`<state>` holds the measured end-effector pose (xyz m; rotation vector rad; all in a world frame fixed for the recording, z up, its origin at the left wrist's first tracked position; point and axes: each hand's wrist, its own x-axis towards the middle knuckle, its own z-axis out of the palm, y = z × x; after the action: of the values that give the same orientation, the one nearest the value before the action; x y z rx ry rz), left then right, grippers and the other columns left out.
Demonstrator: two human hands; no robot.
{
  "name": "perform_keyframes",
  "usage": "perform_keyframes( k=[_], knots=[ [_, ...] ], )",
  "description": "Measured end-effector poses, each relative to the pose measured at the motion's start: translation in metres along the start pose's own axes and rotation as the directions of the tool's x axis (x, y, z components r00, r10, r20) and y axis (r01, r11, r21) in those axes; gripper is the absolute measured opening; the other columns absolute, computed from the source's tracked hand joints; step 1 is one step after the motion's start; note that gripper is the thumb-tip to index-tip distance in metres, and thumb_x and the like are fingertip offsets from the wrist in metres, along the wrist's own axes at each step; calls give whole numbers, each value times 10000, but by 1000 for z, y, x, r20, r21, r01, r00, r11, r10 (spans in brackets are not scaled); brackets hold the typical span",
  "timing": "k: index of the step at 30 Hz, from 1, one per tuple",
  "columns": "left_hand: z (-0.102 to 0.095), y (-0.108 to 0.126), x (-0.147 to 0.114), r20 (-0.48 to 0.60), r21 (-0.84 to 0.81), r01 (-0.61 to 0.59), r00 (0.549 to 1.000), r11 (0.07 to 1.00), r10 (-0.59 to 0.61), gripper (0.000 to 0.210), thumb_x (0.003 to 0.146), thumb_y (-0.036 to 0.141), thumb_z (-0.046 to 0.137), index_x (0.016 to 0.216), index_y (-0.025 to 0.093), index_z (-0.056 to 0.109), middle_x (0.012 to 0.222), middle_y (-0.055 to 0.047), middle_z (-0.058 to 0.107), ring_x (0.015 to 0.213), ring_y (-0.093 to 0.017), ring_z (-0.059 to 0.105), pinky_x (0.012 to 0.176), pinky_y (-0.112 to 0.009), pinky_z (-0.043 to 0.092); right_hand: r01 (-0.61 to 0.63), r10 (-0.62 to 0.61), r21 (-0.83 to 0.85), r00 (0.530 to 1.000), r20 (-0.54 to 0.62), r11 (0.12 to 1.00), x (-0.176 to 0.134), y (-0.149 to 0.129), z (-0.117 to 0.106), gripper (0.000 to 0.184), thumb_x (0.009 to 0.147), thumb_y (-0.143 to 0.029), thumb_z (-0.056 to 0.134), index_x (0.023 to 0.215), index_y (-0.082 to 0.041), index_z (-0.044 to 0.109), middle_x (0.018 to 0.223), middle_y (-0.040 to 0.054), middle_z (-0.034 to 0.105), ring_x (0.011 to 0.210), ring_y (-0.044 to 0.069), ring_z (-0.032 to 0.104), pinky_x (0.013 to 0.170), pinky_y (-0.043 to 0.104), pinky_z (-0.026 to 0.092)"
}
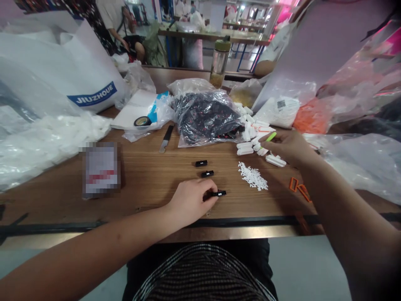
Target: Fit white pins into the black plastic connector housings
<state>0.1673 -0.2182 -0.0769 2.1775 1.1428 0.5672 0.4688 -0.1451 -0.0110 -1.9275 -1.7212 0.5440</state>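
My left hand (192, 198) is closed in a pinch on a small black connector block (221, 193) with white bits on it, low over the table. Two similar black blocks (201, 163) lie just beyond that hand. My right hand (286, 144) is closed around a yellow-green stick-like tool (271, 136), whose exact kind I cannot make out. It reaches over a heap of white plastic parts (248, 129). Nearer to me is a scattered pile of tiny white pieces (253, 176). Orange rectangular frames (293, 184) lie under my right forearm.
A clear bag of black parts (206, 115) lies at the back centre, before a bottle (219, 62). A blade-like tool (166, 138) and a roll of black tape (142, 121) lie left of it. Big white bags (53, 58) crowd the left; an orange-filled bag (313, 115) sits right.
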Motion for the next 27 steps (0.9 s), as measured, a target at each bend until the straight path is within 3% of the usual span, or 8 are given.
perform_keyframes(
  k=[4, 6, 8, 9, 11, 16, 27],
  knots=[
    [1, -1, 0, -6, 3, -8, 1000, 1000, 8, 76, 800, 242, 668, 872, 219, 666, 642, 37, 565, 560, -116, 493, 581, -260, 386, 56, -54, -62, 998, 34, 996, -9, 9, 8, 366, 830, -436, 628, 615, -149, 695, 559, 44, 635, 490, 103, 511, 466, 253, 352],
    [1, -2, 0, -14, 3, -15, 1000, 1000, 15, 71, 797, 242, 670, 863, 217, 666, 633, 37, 558, 557, -117, 490, 588, -264, 391, 81, -81, 108, 997, -5, 991, -27, 5, 14, 371, 841, -468, 615, 660, -157, 709, 613, 57, 674, 478, 104, 531, 438, 242, 374],
    [1, -2, 0, -14, -3, -15, 1000, 1000, 15, 64, 797, 235, 668, 858, 215, 666, 625, 38, 555, 552, -117, 489, 594, -267, 399, 61, -71, 385, 997, 11, 921, -52, -5, 27, 354, 808, -507, 655, 742, -164, 709, 686, 71, 716, 463, 109, 557, 398, 233, 388],
    [1, -1, 0, -12, -6, -13, 1000, 1000, 13, 62, 799, 233, 665, 858, 215, 667, 624, 38, 556, 550, -117, 489, 597, -268, 403, 25, -70, 473, 995, 77, 881, -64, -11, 36, 341, 785, -508, 687, 776, -167, 703, 735, 81, 732, 491, 121, 594, 394, 226, 398],
    [0, -1, 0, -10, -11, -9, 1000, 1000, 9, 63, 805, 230, 658, 865, 216, 668, 628, 39, 561, 548, -116, 492, 603, -268, 410, -85, -32, 579, 981, 189, 811, -84, -24, 54, 400, 815, -560, 638, 727, -171, 661, 639, 62, 701, 464, 125, 602, 389, 217, 416],
    [-1, 1, 0, -5, -13, -10, 1000, 1000, 10, 76, 804, 223, 651, 878, 215, 665, 649, 35, 581, 565, -119, 513, 608, -265, 417, -134, 32, 602, 984, 177, 787, -103, -41, 82, 510, 846, -619, 565, 619, -163, 581, 499, 25, 616, 391, 89, 557, 366, 176, 400],
    [-3, 3, 0, 25, 2, 7, 1000, 1000, -7, 92, 802, 227, 654, 892, 216, 669, 682, 24, 614, 598, -133, 547, 604, -270, 420, -119, 28, 609, 987, 156, 784, -101, -41, 86, 501, 825, -623, 584, 618, -167, 590, 501, 31, 624, 393, 102, 566, 365, 185, 442]
  ],
)
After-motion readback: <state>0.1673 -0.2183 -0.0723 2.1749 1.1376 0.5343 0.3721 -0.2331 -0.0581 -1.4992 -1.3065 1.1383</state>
